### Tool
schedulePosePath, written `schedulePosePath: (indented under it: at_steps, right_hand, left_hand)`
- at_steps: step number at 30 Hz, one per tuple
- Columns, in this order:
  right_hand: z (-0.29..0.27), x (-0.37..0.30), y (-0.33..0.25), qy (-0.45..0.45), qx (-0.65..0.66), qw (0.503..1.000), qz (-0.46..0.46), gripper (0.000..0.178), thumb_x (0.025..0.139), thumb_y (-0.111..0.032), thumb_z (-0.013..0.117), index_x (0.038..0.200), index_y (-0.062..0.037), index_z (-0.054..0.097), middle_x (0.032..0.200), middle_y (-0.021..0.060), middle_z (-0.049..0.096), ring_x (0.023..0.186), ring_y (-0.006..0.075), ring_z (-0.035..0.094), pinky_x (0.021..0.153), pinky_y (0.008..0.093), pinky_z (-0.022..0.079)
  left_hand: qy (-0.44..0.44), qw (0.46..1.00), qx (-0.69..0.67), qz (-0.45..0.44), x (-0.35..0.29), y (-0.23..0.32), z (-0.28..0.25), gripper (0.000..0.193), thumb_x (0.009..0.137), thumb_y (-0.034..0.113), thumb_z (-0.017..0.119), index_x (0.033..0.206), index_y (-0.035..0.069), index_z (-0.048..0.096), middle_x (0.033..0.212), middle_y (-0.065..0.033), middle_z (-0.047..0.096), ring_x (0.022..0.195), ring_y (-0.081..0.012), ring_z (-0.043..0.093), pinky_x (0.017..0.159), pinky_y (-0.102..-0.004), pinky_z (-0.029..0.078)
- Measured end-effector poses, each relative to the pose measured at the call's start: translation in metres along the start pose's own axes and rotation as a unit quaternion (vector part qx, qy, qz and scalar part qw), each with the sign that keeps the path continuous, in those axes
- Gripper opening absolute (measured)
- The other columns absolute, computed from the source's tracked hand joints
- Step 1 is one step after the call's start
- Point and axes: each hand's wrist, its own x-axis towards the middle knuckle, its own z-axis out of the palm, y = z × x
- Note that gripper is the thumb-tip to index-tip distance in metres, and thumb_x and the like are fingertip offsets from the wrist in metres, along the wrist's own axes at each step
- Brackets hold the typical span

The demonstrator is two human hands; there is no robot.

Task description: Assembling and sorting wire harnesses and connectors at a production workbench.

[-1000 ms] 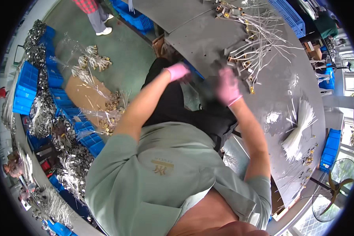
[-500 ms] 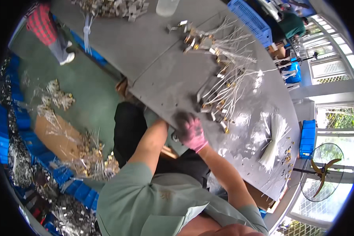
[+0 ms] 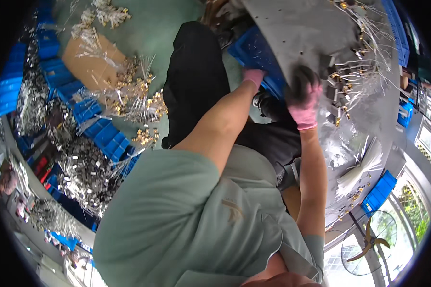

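Note:
My left hand (image 3: 255,76), in a pink glove, reaches down to a blue plastic bin (image 3: 259,48) below the table edge. Only the cuff and back of that glove show; its fingers are hidden at the bin. At the edge of the grey table (image 3: 292,28) is my right hand (image 3: 305,93), in a pink glove with dark, dirty fingers. Motion blurs those fingers, so their grip cannot be made out. Just right of it lie bundles of white wires with metal and brass-coloured ends (image 3: 342,79).
A fan of white strips (image 3: 361,170) lies farther along the table, with small brass pieces near it. On the floor at left are cardboard (image 3: 88,62), wired parts (image 3: 134,91) and blue bins (image 3: 100,136) beside heaped metal pieces (image 3: 81,172). A fan (image 3: 370,241) stands by the windows.
The view has swung down and left, bringing the blue bin into sight. My left hand, earlier hidden below the table edge, now shows at the bin. My right hand stays by the table edge.

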Motion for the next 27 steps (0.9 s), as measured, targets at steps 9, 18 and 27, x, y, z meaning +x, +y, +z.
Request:
schedulePosePath:
  at_steps: [9,18,27]
  right_hand:
    - [0.014,0.016,-0.031,-0.005,0.019,0.999,-0.039,0.053,0.064,-0.009,0.075,0.113,-0.0069,0.056,0.116,0.0119,0.055,0.106,0.0339,0.052,0.091,0.0436,0.042]
    - [0.006,0.009,-0.012,-0.019,0.001,1.0,0.025,0.05,0.068,-0.01,0.074,0.114,-0.0057,0.056,0.119,0.013,0.054,0.11,0.0326,0.049,0.095,0.0434,0.038]
    - [0.008,0.013,-0.013,-0.035,0.028,0.998,0.035,0.056,0.064,-0.014,0.077,0.114,-0.007,0.054,0.119,0.0128,0.053,0.106,0.0317,0.049,0.092,0.0417,0.04]
  left_hand:
    - [0.025,0.978,-0.093,-0.185,0.019,-0.068,-0.05,0.04,0.079,0.026,0.064,0.112,0.003,0.065,0.12,-0.0171,0.062,0.113,-0.0332,0.058,0.094,-0.0378,0.047]
    - [-0.053,0.911,0.319,0.257,0.038,0.05,-0.032,0.045,0.085,0.045,0.05,0.11,0.011,0.066,0.114,-0.0171,0.064,0.107,-0.0344,0.06,0.09,-0.0432,0.048]
    - [-0.208,0.94,0.268,0.017,0.284,0.043,0.048,0.042,0.088,0.038,0.047,0.119,0.015,0.063,0.122,-0.014,0.06,0.114,-0.0279,0.056,0.091,-0.0426,0.046]
